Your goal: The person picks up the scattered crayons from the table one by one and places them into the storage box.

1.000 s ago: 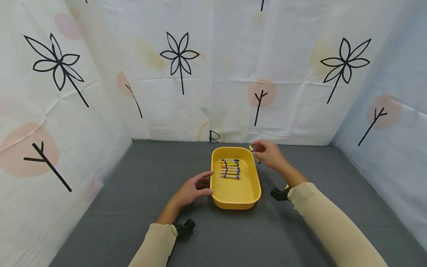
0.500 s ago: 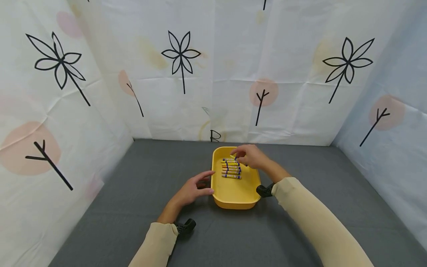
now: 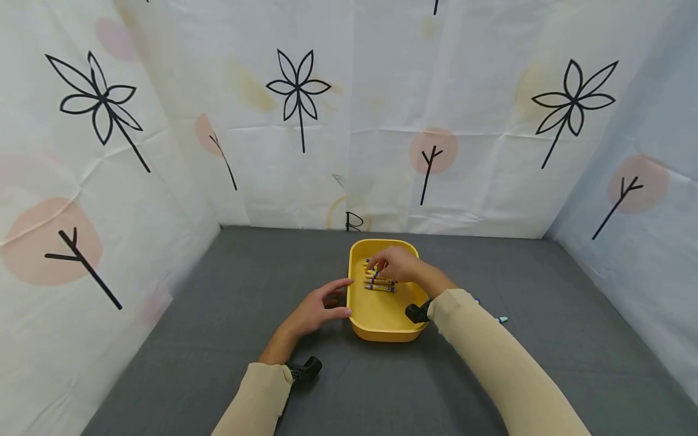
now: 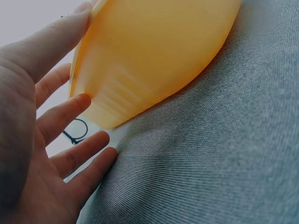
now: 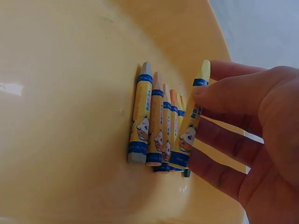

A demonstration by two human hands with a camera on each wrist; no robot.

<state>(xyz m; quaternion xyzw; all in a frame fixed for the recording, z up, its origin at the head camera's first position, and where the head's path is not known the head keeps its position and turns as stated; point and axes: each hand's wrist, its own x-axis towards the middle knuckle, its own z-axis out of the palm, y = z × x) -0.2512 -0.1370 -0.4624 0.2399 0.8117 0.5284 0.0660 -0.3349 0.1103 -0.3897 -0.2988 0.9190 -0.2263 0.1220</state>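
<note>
A yellow tray stands on the grey cloth and holds a row of several paper-wrapped crayons. My right hand reaches into the tray. In the right wrist view, my right hand pinches one crayon with a pale yellow-green tip just over the end of that row. My left hand rests against the tray's left side. In the left wrist view, the fingers lie straight and spread along the tray's outer wall, with the thumb at the rim.
Patterned white sheets wall in the grey cloth at the back and on both sides. A loose crayon with a teal tip lies on the cloth right of my right forearm, and a blue bit shows beside the sleeve.
My right hand carried the crayon left from beside the tray's far right corner into the tray and down onto the row. The left hand stayed put.
</note>
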